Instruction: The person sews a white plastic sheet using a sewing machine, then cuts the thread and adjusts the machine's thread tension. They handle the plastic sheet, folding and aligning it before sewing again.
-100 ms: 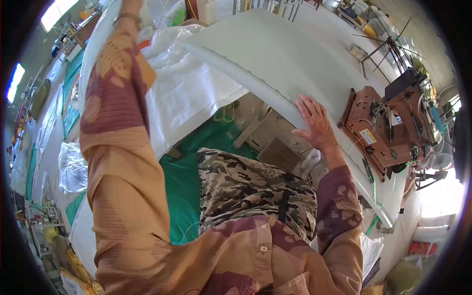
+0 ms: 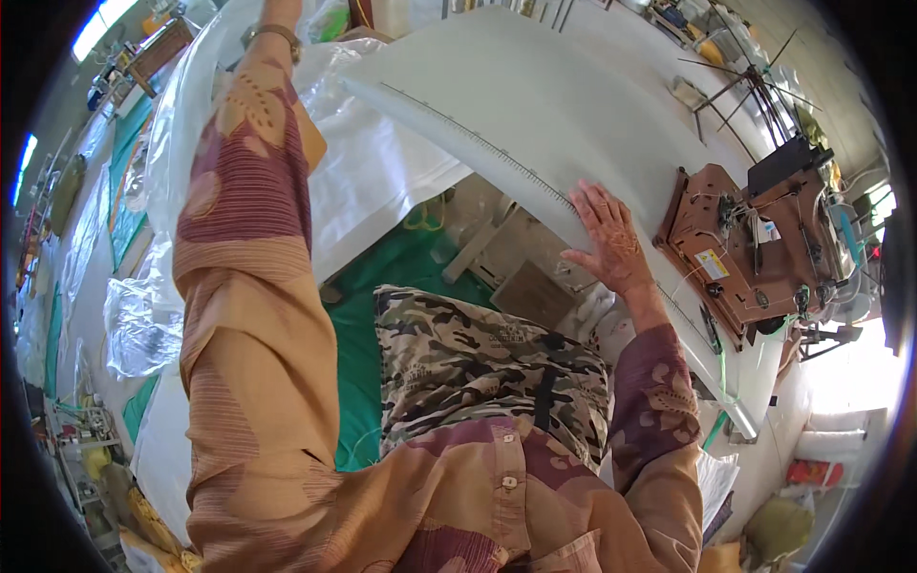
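Observation:
My right hand [image 2: 609, 244] lies flat on the front edge of a pale table [image 2: 535, 105], fingers stretched out and thumb apart, holding nothing. Under it, a ruler scale [image 2: 478, 140] runs along that edge. My left arm reaches far forward at the upper left, over white plastic sheeting [image 2: 368, 158] that hangs beside the table. A band circles the left wrist; only the base of my left hand [image 2: 281, 11] shows, and its fingers are cut off by the top edge. Right of my right hand stands a brown sewing machine [image 2: 740, 253] set into the table.
A camouflage cloth [image 2: 492, 368] covers my lap, with green sheeting [image 2: 358, 353] beneath it on the left. Scissors [image 2: 711, 329] lie near the sewing machine. Clear plastic [image 2: 143, 325] is bunched at the left. A thin-armed metal stand [image 2: 755, 86] rises behind the machine.
My left arm has shifted slightly to the right and back toward me, so more of the wrist shows. My right hand stays on the table edge.

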Motion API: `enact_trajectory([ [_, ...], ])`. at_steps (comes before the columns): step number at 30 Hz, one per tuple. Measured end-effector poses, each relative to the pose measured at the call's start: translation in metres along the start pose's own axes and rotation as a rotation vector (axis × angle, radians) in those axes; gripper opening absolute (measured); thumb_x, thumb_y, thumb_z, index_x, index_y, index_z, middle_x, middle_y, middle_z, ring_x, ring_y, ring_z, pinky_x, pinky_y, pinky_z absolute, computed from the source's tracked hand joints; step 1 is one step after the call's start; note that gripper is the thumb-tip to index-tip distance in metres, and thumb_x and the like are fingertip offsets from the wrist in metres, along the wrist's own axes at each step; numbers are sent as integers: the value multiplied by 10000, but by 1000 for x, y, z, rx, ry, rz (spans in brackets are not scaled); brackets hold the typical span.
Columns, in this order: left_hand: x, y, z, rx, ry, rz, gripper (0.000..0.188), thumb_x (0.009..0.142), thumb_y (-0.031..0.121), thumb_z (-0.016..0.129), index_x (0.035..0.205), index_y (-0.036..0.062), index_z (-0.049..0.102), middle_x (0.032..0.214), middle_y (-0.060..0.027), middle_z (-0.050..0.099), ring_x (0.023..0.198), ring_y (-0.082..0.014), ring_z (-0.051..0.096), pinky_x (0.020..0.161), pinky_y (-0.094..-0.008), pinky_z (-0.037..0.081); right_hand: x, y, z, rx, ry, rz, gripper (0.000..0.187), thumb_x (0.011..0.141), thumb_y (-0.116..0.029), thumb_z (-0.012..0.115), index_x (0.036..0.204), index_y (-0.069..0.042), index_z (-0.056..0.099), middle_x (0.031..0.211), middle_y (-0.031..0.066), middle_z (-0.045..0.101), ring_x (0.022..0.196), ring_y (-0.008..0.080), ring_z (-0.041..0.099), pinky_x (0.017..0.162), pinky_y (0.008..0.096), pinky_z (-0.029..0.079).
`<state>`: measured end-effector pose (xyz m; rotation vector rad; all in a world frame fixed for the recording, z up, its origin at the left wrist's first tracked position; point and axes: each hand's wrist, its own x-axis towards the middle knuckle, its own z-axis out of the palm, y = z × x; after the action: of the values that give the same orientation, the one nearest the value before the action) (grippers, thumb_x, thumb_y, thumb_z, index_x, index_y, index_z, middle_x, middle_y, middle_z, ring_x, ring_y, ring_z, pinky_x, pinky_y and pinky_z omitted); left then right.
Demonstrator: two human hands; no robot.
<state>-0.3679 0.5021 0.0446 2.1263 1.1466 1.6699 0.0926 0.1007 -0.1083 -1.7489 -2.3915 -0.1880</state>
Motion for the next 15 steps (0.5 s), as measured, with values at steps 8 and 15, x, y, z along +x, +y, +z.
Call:
enact_trajectory([
  [8,-36,-138,73,-14,-59,78,563,890,333,685,1331,7,561,1386,-155,528,1286,-230,482,1082,-312,353,9,-4,-5,5,-51,30,908,720,-395,795,1481,-146,368,1541,99,326,1431,308,283,1175,473,244],
  [15,-60,-172,77,352,-85,-292,601,835,477,708,1219,27,602,1103,-96,650,1029,-239,607,918,-352,448,5,2,6,19,-31,11,886,734,-384,790,1479,-143,375,1542,96,334,1415,312,313,1164,466,249],
])
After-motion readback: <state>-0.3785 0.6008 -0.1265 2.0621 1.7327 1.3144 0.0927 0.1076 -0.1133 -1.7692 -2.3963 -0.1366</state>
